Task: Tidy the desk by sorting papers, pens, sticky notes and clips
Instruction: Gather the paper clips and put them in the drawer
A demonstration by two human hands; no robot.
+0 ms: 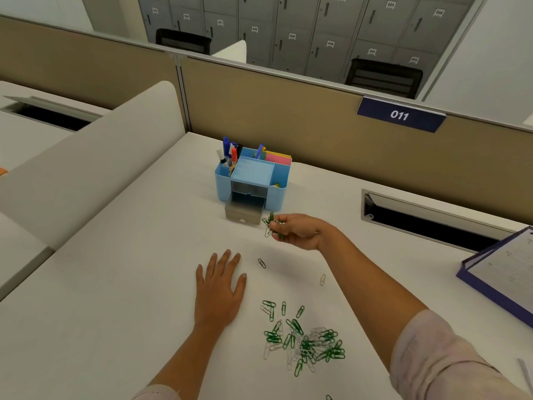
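Observation:
My right hand [297, 230] pinches a small bunch of green and white paper clips [269, 225] just right of the grey drawer [243, 215], which is pulled out of the blue desk organiser [277, 194]. Flat on the white desk [129, 284] rests my left hand [220, 287], fingers straight. A pile of green and white clips [302, 342] lies near the front, with two loose clips [262, 263] between the pile and my right hand. The organiser holds pens [229, 154] at its left and sticky notes [278, 157] at the back.
A blue folder with printed papers [501, 269] lies at the right edge. A cable slot [427, 220] opens in the desk behind it. A tan partition [288, 111] closes off the back, and a rounded divider [95, 157] stands on the left.

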